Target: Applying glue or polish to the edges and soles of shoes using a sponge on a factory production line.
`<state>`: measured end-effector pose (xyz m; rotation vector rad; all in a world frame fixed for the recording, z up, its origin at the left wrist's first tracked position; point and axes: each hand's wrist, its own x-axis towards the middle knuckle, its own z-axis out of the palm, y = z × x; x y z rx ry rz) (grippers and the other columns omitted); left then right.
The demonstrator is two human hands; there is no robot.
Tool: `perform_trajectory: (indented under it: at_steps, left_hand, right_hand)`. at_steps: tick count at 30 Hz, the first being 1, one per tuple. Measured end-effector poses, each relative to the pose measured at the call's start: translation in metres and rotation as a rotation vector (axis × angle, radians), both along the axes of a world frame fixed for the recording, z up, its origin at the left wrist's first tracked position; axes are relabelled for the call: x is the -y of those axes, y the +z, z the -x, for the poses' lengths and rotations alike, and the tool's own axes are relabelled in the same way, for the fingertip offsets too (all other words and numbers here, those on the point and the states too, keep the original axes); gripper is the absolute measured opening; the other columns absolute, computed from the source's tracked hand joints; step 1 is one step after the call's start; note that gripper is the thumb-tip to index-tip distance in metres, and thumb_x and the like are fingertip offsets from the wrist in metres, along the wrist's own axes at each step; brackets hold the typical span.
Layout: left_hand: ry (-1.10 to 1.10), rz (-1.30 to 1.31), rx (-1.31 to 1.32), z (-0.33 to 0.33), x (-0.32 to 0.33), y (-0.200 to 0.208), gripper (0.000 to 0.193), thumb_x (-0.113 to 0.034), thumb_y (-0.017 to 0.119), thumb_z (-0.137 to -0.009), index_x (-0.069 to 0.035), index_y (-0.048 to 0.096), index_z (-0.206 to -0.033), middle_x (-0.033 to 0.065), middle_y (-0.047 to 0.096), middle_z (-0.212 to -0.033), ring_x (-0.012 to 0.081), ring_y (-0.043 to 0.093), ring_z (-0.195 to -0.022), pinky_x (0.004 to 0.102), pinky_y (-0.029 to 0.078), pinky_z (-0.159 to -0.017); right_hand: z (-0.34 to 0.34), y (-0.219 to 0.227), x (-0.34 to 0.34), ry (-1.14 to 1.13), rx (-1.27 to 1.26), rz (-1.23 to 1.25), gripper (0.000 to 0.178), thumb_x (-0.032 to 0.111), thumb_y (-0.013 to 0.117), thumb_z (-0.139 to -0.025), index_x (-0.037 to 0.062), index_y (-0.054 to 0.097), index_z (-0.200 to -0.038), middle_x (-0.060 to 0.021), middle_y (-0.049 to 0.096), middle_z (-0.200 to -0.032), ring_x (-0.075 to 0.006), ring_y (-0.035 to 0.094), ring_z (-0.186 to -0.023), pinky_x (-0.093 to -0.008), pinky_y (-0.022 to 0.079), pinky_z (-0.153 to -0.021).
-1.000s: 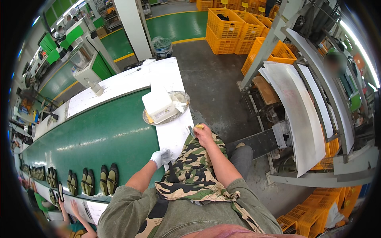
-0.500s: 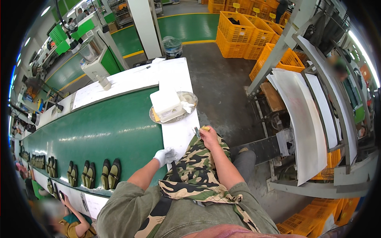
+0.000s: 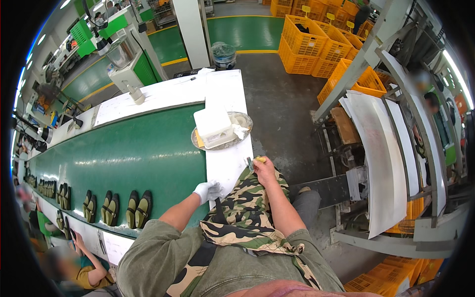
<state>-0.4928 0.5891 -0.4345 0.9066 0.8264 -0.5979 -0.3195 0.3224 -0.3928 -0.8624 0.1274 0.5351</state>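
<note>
My left hand (image 3: 208, 190), in a white glove, rests with loose fingers on the white edge strip (image 3: 225, 168) of the green conveyor belt (image 3: 138, 153), next to my camouflage apron (image 3: 247, 208). My bare right hand (image 3: 264, 171) is closed on a small yellow-handled tool (image 3: 255, 161) with a grey tip, held over the top of the apron at the strip's corner. Just beyond it, a round metal tray (image 3: 245, 121) carries a white rectangular container (image 3: 213, 126) and a crumpled white cloth (image 3: 241, 130).
Pairs of dark shoes (image 3: 111, 208) lie along the belt's near left side. Another person (image 3: 84, 267) sits at the lower left. Curved grey sheets on a metal rack (image 3: 381, 153) stand to my right, with orange crates (image 3: 307, 42) behind them. A white machine (image 3: 126, 74) stands at the belt's far end.
Both hands keep their places at the white strip and the apron. The view has shifted slightly, so the tray and belt sit a little lower in the picture.
</note>
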Motion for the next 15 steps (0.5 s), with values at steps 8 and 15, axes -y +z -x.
perform_trajectory:
  at_steps: [8, 15]
  left_hand:
    - [-0.018, -0.015, -0.005, -0.0014, 0.0002, 0.0073, 0.03, -0.041, 0.056, -0.097, -0.015, 0.065, -0.107, 0.0061, 0.072, -0.111, 0.0287, 0.07, -0.094, 0.0414, 0.046, -0.082]
    - [-0.003, -0.014, -0.007, -0.0019, -0.0001, 0.0079, 0.031, -0.042, 0.056, -0.097, -0.014, 0.065, -0.109, 0.0067, 0.072, -0.111, 0.0295, 0.07, -0.093, 0.0402, 0.047, -0.079]
  right_hand:
    - [-0.001, 0.0023, 0.0, 0.005, 0.014, -0.009, 0.014, 0.002, 0.068, -0.089, 0.0091, 0.057, -0.097, -0.0013, 0.063, -0.089, -0.0128, 0.06, -0.078, -0.0294, 0.05, -0.072]
    - [-0.0016, 0.0052, 0.0, 0.01, 0.01, -0.024, 0.016, 0.002, 0.068, -0.089, 0.0096, 0.057, -0.099, -0.0013, 0.063, -0.091, -0.0128, 0.061, -0.079, -0.0296, 0.051, -0.073]
